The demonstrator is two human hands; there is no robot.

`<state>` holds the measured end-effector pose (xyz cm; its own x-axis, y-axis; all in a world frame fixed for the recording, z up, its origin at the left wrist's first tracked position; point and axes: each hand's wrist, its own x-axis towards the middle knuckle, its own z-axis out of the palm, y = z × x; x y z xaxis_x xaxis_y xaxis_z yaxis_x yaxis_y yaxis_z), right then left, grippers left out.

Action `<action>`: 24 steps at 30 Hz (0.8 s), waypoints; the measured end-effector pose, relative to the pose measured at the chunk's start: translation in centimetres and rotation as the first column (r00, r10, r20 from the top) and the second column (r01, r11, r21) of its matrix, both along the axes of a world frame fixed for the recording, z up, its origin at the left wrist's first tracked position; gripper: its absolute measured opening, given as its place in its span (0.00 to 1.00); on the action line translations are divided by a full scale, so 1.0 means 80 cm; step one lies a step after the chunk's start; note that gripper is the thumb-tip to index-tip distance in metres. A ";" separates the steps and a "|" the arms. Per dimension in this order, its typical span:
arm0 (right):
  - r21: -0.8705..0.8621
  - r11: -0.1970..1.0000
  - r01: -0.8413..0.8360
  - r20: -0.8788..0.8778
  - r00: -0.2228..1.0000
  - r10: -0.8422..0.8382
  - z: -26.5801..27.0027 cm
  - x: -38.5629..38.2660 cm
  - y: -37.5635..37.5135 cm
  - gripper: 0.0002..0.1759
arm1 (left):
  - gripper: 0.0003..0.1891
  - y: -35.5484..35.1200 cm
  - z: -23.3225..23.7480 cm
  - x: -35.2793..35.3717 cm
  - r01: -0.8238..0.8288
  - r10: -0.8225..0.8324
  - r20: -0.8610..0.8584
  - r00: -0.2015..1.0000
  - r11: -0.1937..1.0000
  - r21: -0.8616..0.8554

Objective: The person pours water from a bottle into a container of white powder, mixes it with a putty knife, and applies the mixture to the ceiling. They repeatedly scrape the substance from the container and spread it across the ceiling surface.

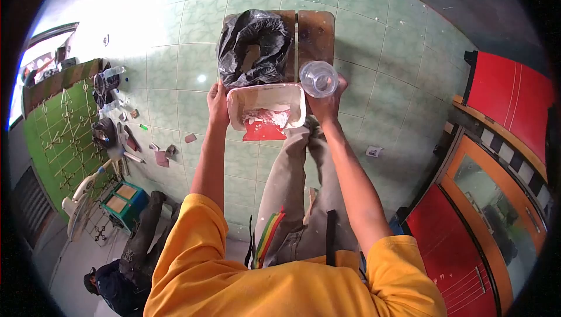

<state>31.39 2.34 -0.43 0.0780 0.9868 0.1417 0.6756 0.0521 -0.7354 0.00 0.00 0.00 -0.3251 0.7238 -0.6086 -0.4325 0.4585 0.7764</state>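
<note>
A white rectangular tub (266, 98) with white paste and a red flat tool (264, 130) inside it is held in front of me above my knee. My left hand (217, 104) grips the tub's left side. My right hand (327, 98) is at the tub's right corner and holds a clear plastic cup (318, 78), mouth toward the camera. Just beyond the tub a black plastic bag (254, 48) sits open on a small wooden stool (315, 33).
The floor (175, 83) is pale green tile. Tools, bottles and scraps (125, 136) lie scattered at the left by a green metal grille (58, 130). A fan (82, 197) and small green box (123, 200) stand lower left. Red and orange cabinets (502, 159) line the right.
</note>
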 end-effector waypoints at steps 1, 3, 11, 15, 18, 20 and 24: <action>-0.017 1.000 -0.011 0.047 0.999 0.012 0.002 -0.005 0.000 0.50 | 0.18 0.002 0.005 -0.003 0.002 -0.002 0.006 1.000 1.000 0.006; -0.037 0.999 -0.011 0.077 0.997 0.014 0.010 -0.004 -0.010 0.54 | 0.18 -0.002 0.019 0.001 0.022 -0.022 -0.007 1.000 1.000 0.010; 0.063 0.992 0.113 -0.154 0.983 -0.102 0.016 -0.061 -0.009 0.36 | 0.17 0.012 0.029 -0.056 0.092 -0.091 -0.046 0.995 0.995 0.031; -0.006 0.997 0.080 -0.044 0.996 -0.081 0.008 -0.054 -0.026 0.54 | 0.16 0.010 0.019 -0.046 0.054 -0.054 -0.008 0.998 0.999 -0.005; -0.014 0.996 0.088 0.056 0.995 -0.087 0.003 -0.045 -0.041 0.56 | 0.16 0.008 0.012 -0.038 0.100 -0.100 -0.001 0.995 0.995 -0.022; -0.029 0.991 0.129 0.012 0.992 -0.129 0.002 -0.044 -0.048 0.56 | 0.16 0.010 0.008 -0.035 0.144 -0.145 -0.007 0.989 0.989 -0.042; -0.081 0.980 0.181 -0.034 0.982 -0.185 0.001 -0.043 -0.060 0.56 | 0.20 0.011 -0.001 -0.049 0.321 -0.326 -0.036 0.945 0.942 -0.097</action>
